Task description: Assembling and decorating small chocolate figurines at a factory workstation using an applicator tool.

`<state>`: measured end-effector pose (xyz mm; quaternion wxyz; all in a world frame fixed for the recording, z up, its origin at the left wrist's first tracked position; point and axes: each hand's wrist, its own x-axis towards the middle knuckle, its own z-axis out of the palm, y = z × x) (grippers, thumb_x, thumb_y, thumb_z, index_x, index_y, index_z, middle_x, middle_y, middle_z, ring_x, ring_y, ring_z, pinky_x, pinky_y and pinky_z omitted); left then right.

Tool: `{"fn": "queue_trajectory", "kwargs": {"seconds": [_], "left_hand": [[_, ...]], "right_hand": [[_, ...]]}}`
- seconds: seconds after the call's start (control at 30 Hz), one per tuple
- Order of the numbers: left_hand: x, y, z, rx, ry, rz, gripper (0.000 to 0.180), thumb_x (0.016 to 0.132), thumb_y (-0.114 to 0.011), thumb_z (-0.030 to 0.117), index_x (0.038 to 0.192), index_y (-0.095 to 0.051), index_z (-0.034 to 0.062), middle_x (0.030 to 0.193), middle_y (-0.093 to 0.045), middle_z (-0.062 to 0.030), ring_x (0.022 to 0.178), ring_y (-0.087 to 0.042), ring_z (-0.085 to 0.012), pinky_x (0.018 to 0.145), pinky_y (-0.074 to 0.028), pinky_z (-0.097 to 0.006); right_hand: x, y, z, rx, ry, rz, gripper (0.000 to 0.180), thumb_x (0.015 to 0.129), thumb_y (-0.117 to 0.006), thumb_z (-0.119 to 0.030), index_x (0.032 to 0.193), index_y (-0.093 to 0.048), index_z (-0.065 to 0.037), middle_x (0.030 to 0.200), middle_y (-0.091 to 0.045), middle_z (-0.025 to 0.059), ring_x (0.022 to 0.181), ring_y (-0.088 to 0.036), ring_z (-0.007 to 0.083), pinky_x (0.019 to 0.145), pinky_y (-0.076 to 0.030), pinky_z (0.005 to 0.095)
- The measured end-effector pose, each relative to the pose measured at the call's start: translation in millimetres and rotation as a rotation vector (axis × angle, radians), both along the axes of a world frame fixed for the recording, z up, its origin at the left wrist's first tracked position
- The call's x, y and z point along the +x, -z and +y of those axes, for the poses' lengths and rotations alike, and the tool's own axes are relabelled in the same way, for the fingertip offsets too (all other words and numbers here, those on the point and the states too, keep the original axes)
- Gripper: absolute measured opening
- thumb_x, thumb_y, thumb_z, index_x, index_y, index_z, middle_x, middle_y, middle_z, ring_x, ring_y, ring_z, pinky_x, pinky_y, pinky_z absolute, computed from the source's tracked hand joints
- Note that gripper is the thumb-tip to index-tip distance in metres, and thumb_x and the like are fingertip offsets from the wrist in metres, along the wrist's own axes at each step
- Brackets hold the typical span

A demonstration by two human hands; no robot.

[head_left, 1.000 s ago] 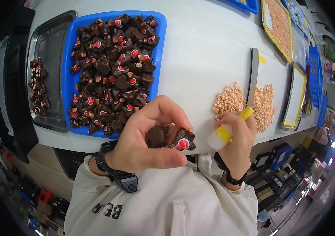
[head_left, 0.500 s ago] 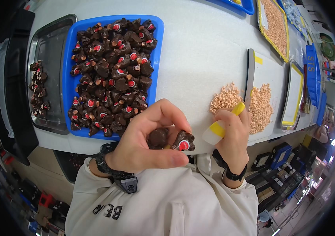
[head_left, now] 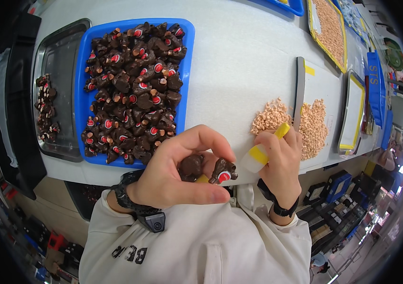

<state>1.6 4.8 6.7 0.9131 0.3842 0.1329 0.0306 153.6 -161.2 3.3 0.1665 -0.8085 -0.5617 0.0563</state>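
My left hand (head_left: 182, 177) is curled around two small dark brown figurines. One figurine (head_left: 223, 171), with a round red and white spot, sits at its fingertips; the other figurine (head_left: 191, 167) rests against the palm. Close by on the right, my right hand (head_left: 281, 158) is closed round a small translucent white bottle (head_left: 251, 162) with a yellow band and a yellow end. The bottle is tilted, its pale end toward the figurine but apart from it. Just beyond the right hand lies a heap of small tan pieces (head_left: 270, 116).
A blue tray (head_left: 189, 71) full of similar figurines stands at left, beside a metal tray (head_left: 64, 47) with some small dark pieces. Another tan heap (head_left: 313, 132) lies past a grey strip (head_left: 299, 85). Yellow-edged trays (head_left: 352, 113) line the right side.
The figurine at my left fingertips has shifted slightly right and turned a little. My right hand and the bottle have moved slightly; both grips remain.
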Motion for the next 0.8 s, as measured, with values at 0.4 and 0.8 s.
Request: {"fn": "queue_trajectory", "kwargs": {"seconds": [0.4,0.8], "left_hand": [[-1,4,1,0.098,0.012,-0.062,0.039,0.069,-0.077,0.010,0.103,-0.058,0.0042,0.081,-0.050,0.0038,0.066,-0.041,-0.0015,0.059,-0.031,-0.016],[2,5,-7,0.189,-0.058,-0.110,0.037,0.068,-0.078,0.005,0.097,-0.055,0.0056,0.089,-0.051,0.0012,0.066,-0.043,-0.0022,0.058,-0.032,-0.018]], "right_hand": [[-2,1,0,-0.028,-0.026,-0.019,0.041,0.053,-0.059,0.008,0.090,-0.053,-0.009,0.082,-0.058,0.0042,0.080,-0.049,0.0254,0.076,-0.033,0.0361],[-31,-40,26,0.595,0.024,0.503,0.037,0.054,-0.069,0.012,0.075,-0.048,-0.011,0.079,-0.065,0.0099,0.067,-0.048,0.0221,0.058,-0.039,0.0297]]}}
